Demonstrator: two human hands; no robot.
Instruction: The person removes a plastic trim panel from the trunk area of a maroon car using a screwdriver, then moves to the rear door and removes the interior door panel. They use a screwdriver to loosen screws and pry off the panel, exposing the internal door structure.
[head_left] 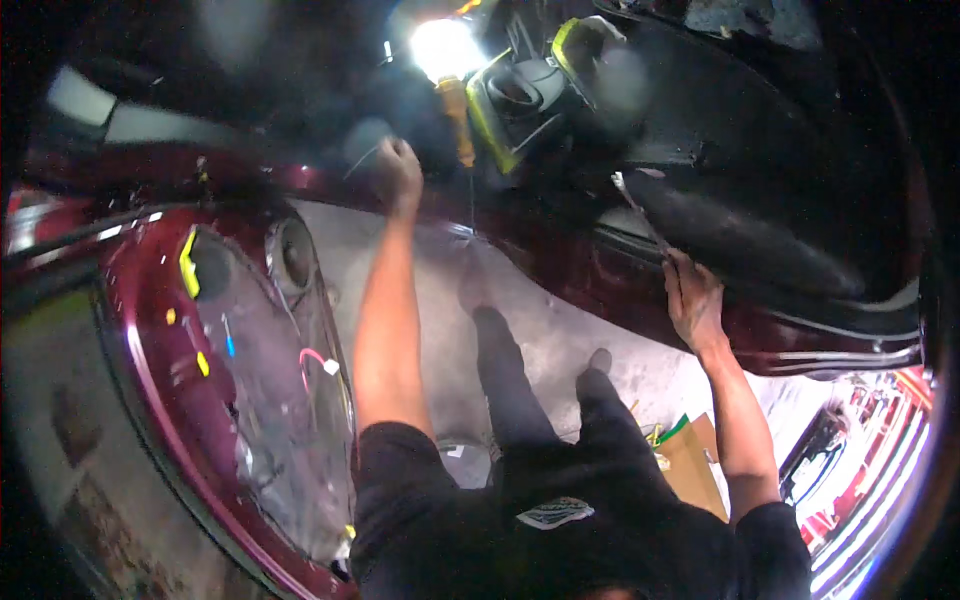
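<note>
Raised over the dark red door sill, my left hand (402,172) is closed in a pinch. A thin pale wire (362,162) sticks out from its fingertips toward the left. My right hand (693,300) is further right, by the car's edge, its fingers closed round a long thin strip (641,214) with a whitish tip. That tip points up and left toward the dark car interior, and the strip's exact kind cannot be made out. Between the hands a lit work lamp (445,50) with an orange handle (456,115) shines brightly.
At left stands an open dark red car door (150,370), stripped of its panel, with a speaker (292,252) and a pink cable (308,366). Yellow-edged black trim (490,110) sits beside the lamp. An open cardboard box (690,470) rests on the floor (450,330) at right.
</note>
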